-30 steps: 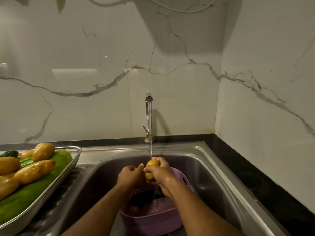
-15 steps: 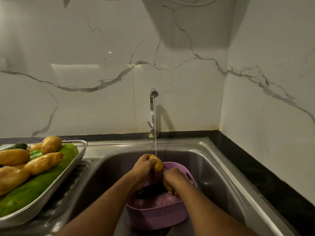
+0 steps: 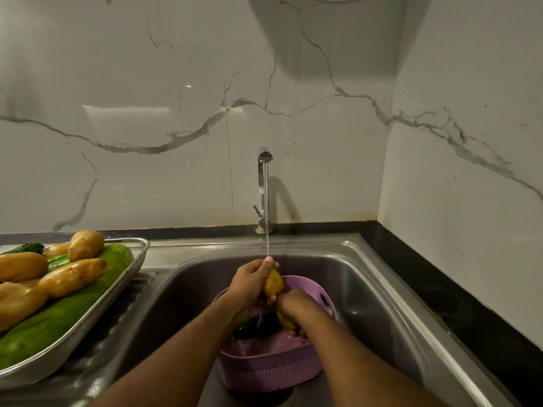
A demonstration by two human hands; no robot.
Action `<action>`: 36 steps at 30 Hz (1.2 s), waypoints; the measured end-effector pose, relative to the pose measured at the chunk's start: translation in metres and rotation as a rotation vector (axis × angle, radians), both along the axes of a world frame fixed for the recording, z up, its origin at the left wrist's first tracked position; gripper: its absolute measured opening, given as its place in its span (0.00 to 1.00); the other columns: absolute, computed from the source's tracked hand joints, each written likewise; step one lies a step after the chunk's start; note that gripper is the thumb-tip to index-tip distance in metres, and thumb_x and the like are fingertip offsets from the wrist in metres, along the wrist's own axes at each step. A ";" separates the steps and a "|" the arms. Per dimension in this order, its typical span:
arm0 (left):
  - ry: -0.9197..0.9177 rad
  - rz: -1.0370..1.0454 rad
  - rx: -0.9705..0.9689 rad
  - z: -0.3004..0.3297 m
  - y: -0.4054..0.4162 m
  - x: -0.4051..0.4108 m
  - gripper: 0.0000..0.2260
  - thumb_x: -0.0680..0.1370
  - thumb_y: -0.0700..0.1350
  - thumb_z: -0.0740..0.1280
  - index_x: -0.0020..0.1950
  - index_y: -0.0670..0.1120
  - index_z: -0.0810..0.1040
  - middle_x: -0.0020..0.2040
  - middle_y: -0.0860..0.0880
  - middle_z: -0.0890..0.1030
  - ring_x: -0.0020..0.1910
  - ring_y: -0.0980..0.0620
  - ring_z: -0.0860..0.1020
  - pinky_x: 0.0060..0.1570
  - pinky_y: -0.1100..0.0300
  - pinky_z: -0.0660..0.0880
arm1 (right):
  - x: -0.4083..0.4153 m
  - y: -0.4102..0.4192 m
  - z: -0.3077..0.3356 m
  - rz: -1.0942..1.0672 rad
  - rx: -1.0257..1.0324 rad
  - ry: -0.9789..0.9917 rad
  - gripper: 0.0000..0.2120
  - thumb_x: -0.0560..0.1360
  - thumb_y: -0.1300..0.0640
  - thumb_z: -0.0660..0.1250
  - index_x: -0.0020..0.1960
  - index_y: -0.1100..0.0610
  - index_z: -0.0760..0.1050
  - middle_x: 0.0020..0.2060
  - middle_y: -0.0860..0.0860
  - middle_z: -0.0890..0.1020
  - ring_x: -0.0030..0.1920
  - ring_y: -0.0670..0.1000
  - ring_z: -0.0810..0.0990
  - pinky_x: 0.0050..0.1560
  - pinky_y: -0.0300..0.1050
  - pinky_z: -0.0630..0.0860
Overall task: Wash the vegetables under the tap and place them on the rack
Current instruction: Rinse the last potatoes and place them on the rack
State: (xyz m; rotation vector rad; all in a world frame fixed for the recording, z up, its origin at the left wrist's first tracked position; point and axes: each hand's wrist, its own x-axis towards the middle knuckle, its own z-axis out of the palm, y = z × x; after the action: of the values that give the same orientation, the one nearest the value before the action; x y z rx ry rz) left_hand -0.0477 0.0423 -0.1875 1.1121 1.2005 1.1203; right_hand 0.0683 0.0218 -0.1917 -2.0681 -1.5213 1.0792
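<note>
Water runs from the steel tap (image 3: 263,183) onto a yellow potato (image 3: 273,284) that my left hand (image 3: 251,284) grips above the purple colander (image 3: 273,374) in the sink. My right hand (image 3: 295,311) is lower, inside the colander, closed on a second potato (image 3: 284,321) that is mostly hidden by the fingers. A dark green vegetable (image 3: 255,327) lies in the colander below both hands. On the left, the metal rack tray (image 3: 129,277) holds several potatoes (image 3: 72,276) and a long green cucumber (image 3: 58,315).
The steel sink basin (image 3: 361,304) surrounds the colander, with a ribbed drainboard (image 3: 97,345) under the tray. A black counter strip (image 3: 458,312) runs along the right and back. Marble wall tiles (image 3: 293,113) rise behind the tap and on the right.
The potato passed from both hands under the stream to my left hand alone. My right hand dropped into the colander and closed on another potato.
</note>
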 end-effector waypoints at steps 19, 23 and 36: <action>-0.007 0.175 0.030 0.001 0.010 0.004 0.12 0.86 0.45 0.62 0.50 0.40 0.81 0.38 0.42 0.79 0.29 0.50 0.75 0.23 0.62 0.71 | -0.002 0.010 -0.008 -0.054 -0.034 -0.026 0.25 0.84 0.44 0.56 0.36 0.57 0.76 0.27 0.54 0.78 0.31 0.53 0.77 0.35 0.43 0.74; -0.027 0.134 -0.002 -0.002 0.012 0.003 0.17 0.87 0.50 0.57 0.56 0.40 0.80 0.45 0.40 0.80 0.33 0.48 0.78 0.24 0.60 0.73 | -0.001 0.009 -0.012 -0.050 -0.012 0.142 0.21 0.77 0.48 0.62 0.29 0.58 0.73 0.22 0.55 0.74 0.23 0.53 0.72 0.29 0.42 0.67; 0.229 0.296 0.164 -0.011 0.015 -0.019 0.09 0.83 0.43 0.66 0.62 0.50 0.70 0.55 0.46 0.76 0.48 0.50 0.78 0.44 0.55 0.79 | -0.004 0.010 -0.001 -0.167 0.040 0.560 0.16 0.84 0.46 0.62 0.52 0.56 0.81 0.37 0.55 0.83 0.39 0.55 0.81 0.40 0.42 0.75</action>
State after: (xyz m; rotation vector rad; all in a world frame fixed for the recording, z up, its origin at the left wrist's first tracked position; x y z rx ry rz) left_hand -0.0670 0.0569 -0.1984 1.2395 1.5104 1.3629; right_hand 0.0643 0.0315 -0.1927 -1.6347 -1.0627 1.3932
